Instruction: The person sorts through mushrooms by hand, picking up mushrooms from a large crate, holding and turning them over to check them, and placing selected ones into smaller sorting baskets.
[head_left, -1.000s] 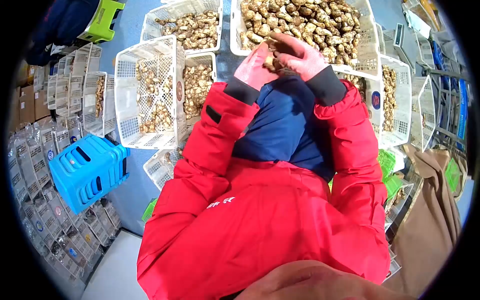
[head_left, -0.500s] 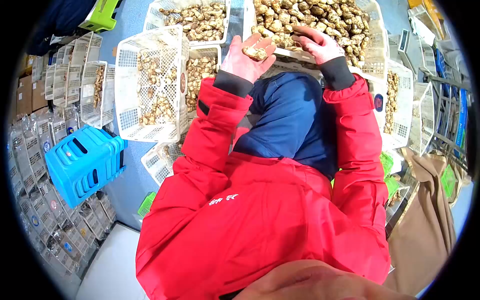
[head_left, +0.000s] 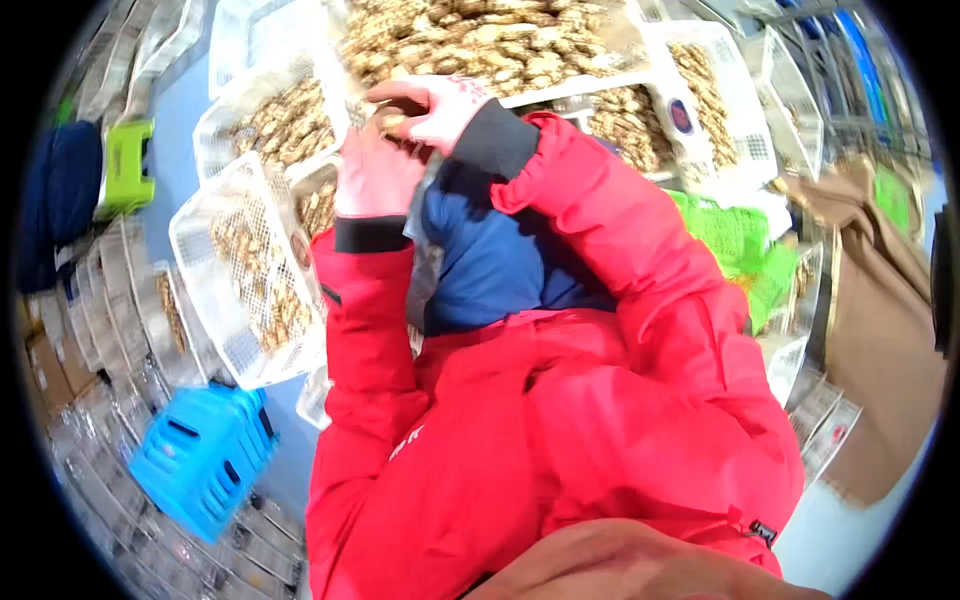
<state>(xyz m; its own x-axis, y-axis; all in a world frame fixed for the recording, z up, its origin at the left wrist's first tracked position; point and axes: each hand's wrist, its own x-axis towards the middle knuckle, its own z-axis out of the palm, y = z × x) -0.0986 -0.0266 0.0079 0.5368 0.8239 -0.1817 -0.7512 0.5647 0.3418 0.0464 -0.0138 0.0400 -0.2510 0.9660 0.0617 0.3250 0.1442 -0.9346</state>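
My left hand [head_left: 372, 172] is raised in front of the big crate's near left corner, fingers partly covered by the other hand. My right hand [head_left: 445, 108] has swung across to meet it, its fingers curled over the same spot. Between them is a small pale-brown mushroom [head_left: 393, 122], blurred and mostly covered by the fingers; both hands appear closed on it. Right behind, a heap of knobbly brown and cream mushrooms [head_left: 490, 50] fills the large white crate [head_left: 625, 75].
White mesh crates with mushrooms stand at left, including a tilted crate [head_left: 190, 235], and at right, with a crate [head_left: 745, 90]. A blue plastic stool [head_left: 205, 455] is lower left, a green stool [head_left: 128, 170] upper left. Brown cloth [head_left: 880, 350] hangs at right.
My right hand has come left, away from the heap, to join my left hand at the mushroom. The left palm no longer shows open. The whole view has turned and shifted.
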